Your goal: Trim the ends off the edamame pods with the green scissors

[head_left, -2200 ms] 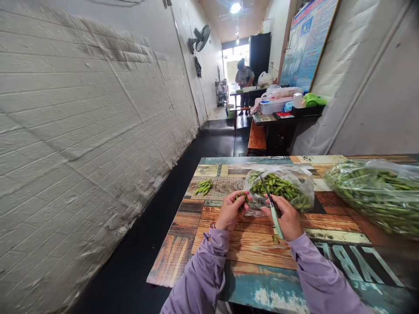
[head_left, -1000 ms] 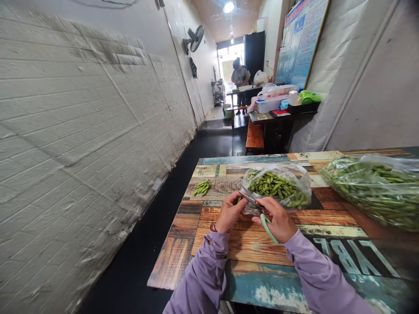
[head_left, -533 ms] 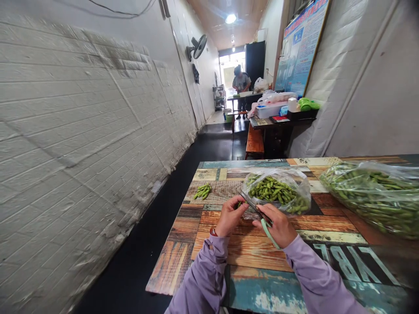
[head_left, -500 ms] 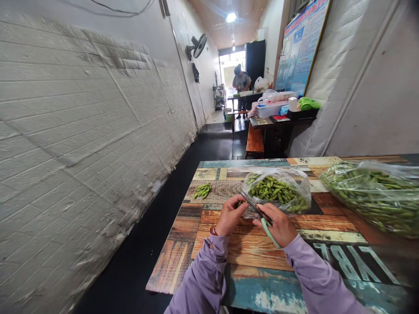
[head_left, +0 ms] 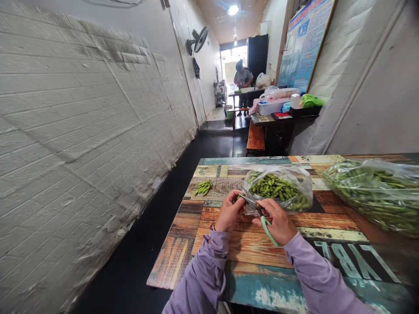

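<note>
1. The scissors (head_left: 251,202) now slant left, blades reaching the left hand (head_left: 229,211); about two seconds ago they pointed away toward the far side, clear of it.
2. The small pile of pods (head_left: 203,187) at the left of the table (head_left: 255,242) looks unchanged.
3. The pod (head_left: 241,196) in the left hand is mostly hidden by fingers, so I can't make out its shape; the big bag (head_left: 356,187) is cut off on the right.
4. That pod sits between the left thumb and fingertips, which are pinched together on it, with the blade tips right at them.
5. The right hand (head_left: 276,222) is curled around the scissors, covering part of the green handle.
6. The smaller bag (head_left: 304,179) of pods lies just beyond both hands.
</note>
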`<state>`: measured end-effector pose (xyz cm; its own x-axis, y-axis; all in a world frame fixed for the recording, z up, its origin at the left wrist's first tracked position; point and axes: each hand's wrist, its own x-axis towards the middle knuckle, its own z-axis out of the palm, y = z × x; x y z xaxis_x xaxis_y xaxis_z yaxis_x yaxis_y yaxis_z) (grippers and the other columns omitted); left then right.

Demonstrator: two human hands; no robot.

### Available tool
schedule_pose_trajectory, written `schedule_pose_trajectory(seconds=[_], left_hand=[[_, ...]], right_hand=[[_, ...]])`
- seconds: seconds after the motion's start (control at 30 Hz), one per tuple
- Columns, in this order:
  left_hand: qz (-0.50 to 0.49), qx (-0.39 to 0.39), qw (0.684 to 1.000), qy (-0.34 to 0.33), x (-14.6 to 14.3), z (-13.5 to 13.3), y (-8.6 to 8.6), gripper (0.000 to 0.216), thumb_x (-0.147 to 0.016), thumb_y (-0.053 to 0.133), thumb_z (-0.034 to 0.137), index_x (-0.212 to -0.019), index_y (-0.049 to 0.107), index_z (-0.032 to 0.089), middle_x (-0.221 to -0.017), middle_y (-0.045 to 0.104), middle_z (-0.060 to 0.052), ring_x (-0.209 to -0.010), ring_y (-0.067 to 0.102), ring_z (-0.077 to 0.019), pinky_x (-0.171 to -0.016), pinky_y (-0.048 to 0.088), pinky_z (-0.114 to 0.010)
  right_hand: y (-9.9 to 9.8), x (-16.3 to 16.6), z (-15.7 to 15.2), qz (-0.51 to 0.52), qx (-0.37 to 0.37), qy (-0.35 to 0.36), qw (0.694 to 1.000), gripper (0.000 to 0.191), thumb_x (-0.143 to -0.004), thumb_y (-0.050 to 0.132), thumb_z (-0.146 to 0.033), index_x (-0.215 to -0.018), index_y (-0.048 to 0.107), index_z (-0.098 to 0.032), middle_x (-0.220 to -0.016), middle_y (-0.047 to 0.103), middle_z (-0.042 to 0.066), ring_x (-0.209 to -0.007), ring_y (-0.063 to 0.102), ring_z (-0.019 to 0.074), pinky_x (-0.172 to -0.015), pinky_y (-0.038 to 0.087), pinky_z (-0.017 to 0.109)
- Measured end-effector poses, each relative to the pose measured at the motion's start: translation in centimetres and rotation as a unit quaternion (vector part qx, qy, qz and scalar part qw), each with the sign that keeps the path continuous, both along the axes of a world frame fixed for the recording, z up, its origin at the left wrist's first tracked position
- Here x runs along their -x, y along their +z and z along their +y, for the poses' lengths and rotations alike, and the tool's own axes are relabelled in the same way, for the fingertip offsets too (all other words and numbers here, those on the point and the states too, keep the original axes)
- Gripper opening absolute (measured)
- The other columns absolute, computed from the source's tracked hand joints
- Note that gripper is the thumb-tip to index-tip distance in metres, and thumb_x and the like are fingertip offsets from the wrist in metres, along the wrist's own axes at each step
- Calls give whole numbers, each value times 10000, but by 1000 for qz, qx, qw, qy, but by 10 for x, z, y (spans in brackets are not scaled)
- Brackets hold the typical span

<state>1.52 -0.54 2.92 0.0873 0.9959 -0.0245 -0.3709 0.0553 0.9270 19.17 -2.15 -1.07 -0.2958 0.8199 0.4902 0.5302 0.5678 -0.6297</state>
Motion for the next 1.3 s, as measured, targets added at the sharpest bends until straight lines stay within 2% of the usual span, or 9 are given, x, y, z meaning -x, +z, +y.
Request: schedule_pose_trajectory(seconds=[0.17,0.33,0.47,0.63,0.83,1.03,1.13,1.3], left_hand=[[-108,37,993,-8,1,3,-1,389,-607,776,334,-826,499,171,-636,542,40,-488,456,-51,-451,324,-159],[-169,73,983,-4,0,3,-1,378,-576,800,232,-816,518,155,-761,570,17,-565,512,-38,-487,379,-136],[-205,82,975,-8,-1,3,-1,347,-594,789,189,-813,524,146,-781,564,12,-600,526,-30,-512,401,-115],[-213,90,973,-7,-2,2,0,273,-656,747,177,-809,521,150,-788,557,12,-607,528,-27,-517,409,-110],[-213,76,974,-7,-4,1,1,268,-658,741,175,-819,528,150,-835,563,0,-593,515,-26,-492,405,-119],[-195,93,975,-50,-13,-2,-5,308,-635,768,228,-769,504,145,-673,519,26,-530,485,-26,-432,349,-109],[-187,102,975,-69,-15,-4,-6,342,-631,774,273,-758,481,150,-668,533,24,-491,458,-20,-409,327,-115],[-185,103,975,-64,-16,-4,-3,344,-630,777,254,-779,485,150,-662,537,32,-479,449,-11,-412,331,-107]], right_hand=[[-1,0,1,-10,-28,-10,1000,453,-771,644,-314,-1196,519,-215,-1083,548,97,-915,585,216,-774,538,373],[1,0,0,-9,-37,-15,999,458,-761,642,-301,-1197,527,-224,-1081,566,95,-922,595,227,-770,542,378],[3,0,0,-11,-39,-17,999,452,-764,641,-297,-1193,526,-215,-1082,562,99,-914,598,227,-769,546,376],[2,0,0,3,-29,-13,999,446,-764,638,-292,-1191,526,-225,-1082,561,100,-914,603,229,-744,559,368],[1,1,0,-18,-25,-12,999,450,-771,642,-322,-1190,520,-212,-1088,553,103,-910,597,227,-769,546,380],[-3,1,1,3,-25,-21,999,445,-789,623,-326,-1204,507,-217,-1098,549,106,-906,595,221,-737,552,359],[-5,0,2,6,-28,-32,999,449,-783,628,-325,-1204,508,-223,-1106,548,107,-921,594,232,-746,551,373],[-1,0,1,2,-36,-33,999,451,-767,634,-296,-1194,515,-213,-1103,545,103,-956,581,234,-780,544,368]])
